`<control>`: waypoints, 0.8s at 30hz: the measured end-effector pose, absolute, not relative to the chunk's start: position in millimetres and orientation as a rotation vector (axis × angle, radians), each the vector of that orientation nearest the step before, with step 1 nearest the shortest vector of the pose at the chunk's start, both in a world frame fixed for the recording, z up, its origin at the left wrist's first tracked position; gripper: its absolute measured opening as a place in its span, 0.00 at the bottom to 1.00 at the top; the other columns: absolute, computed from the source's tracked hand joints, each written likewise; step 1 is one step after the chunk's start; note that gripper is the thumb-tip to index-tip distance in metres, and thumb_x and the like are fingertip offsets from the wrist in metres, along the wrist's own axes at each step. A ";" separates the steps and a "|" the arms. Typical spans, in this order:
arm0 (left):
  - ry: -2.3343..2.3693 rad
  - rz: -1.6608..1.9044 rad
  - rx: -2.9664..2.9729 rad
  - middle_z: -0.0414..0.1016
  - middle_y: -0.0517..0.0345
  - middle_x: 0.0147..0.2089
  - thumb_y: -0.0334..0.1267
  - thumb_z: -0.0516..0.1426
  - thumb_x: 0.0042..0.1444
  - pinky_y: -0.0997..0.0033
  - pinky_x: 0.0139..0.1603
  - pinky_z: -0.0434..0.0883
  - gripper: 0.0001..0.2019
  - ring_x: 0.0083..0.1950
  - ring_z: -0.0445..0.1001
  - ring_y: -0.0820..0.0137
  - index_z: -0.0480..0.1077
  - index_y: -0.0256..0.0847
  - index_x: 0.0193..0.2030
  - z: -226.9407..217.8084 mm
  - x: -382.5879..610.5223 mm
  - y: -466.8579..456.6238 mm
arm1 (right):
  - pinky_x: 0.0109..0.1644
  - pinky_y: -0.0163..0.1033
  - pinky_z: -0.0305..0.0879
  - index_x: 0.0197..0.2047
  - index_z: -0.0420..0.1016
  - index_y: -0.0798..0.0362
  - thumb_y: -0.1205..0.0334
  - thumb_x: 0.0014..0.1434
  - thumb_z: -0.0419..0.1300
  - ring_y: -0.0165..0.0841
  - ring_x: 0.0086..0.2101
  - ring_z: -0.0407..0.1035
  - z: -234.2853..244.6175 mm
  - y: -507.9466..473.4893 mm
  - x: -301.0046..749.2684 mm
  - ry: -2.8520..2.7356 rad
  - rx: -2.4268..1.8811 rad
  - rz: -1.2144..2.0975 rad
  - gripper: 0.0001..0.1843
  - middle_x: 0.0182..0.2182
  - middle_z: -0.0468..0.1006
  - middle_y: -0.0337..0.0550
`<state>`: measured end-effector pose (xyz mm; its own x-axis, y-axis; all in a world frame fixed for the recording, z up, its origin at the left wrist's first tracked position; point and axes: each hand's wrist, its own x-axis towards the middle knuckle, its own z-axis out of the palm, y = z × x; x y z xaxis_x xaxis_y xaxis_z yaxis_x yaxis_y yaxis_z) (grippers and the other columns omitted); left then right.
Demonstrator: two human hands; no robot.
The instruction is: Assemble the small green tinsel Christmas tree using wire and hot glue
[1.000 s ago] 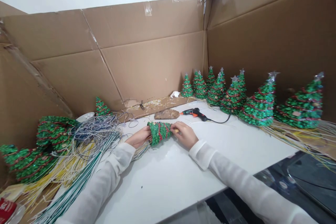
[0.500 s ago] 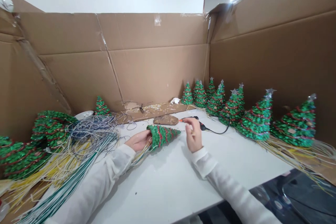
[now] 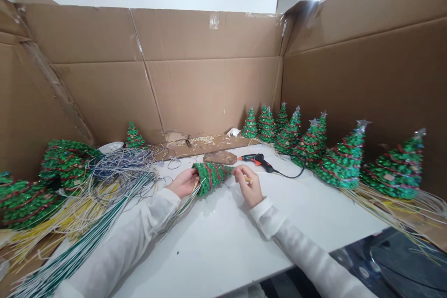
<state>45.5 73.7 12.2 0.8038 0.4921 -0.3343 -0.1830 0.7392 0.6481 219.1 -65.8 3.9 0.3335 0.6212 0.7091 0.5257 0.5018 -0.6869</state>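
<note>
A small green Christmas tree (image 3: 212,178) with red garland lies on its side above the table, its tip to the right. My left hand (image 3: 185,183) grips its open base, the fingers partly hidden inside. Thin wires (image 3: 186,202) trail from that base towards me. My right hand (image 3: 249,185) is closed at the tip of the tree, thumb and forefinger pinched there. A short tan stick (image 3: 248,179) pokes out between its fingers; its kind is too small to make out. Just behind the tree lie a brown block (image 3: 220,157) and a glue gun (image 3: 258,160) with a black cord.
Several finished trees with silver stars (image 3: 342,158) stand along the right. To the left are more trees (image 3: 68,165), a tangle of grey wire (image 3: 122,167) and bundles of yellow and green wires (image 3: 101,223). Cardboard walls (image 3: 209,88) enclose the white table (image 3: 209,251).
My right hand has moved left and closed at the tree's tip, uncovering the glue gun. The tree has shifted slightly left. The view has tilted a little.
</note>
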 end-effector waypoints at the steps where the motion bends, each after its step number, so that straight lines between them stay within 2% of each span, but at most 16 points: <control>1: 0.526 0.387 0.636 0.58 0.65 0.13 0.26 0.45 0.58 0.77 0.21 0.64 0.16 0.14 0.61 0.77 0.60 0.38 0.20 12.0 45.2 73.4 | 0.33 0.36 0.57 0.27 0.66 0.52 0.56 0.61 0.46 0.31 0.29 0.63 3.3 -65.5 219.1 -1.320 -1.134 0.079 0.15 0.23 0.67 0.39; 10: 0.572 0.393 0.637 0.62 0.63 0.15 0.26 0.45 0.57 0.73 0.27 0.69 0.14 0.17 0.65 0.73 0.63 0.37 0.23 12.8 47.0 70.4 | 0.36 0.37 0.56 0.28 0.65 0.52 0.59 0.62 0.46 0.31 0.29 0.62 0.2 -66.8 219.3 -1.390 -1.159 -0.033 0.14 0.24 0.69 0.39; 16: 0.569 0.404 0.627 0.71 0.59 0.22 0.26 0.46 0.56 0.70 0.34 0.72 0.11 0.21 0.71 0.71 0.67 0.35 0.30 14.0 47.9 68.3 | 0.36 0.37 0.55 0.27 0.65 0.52 0.61 0.62 0.46 0.31 0.29 0.62 1.5 -69.3 218.6 -1.447 -1.159 -0.080 0.13 0.24 0.69 0.39; 24: 0.568 0.398 0.632 0.76 0.51 0.32 0.26 0.43 0.57 0.66 0.43 0.71 0.14 0.31 0.76 0.67 0.68 0.32 0.41 24.2 49.5 58.6 | 0.36 0.38 0.55 0.29 0.65 0.52 0.62 0.62 0.46 0.32 0.29 0.62 0.2 -69.4 218.7 -1.493 -1.167 -0.094 0.12 0.25 0.69 0.40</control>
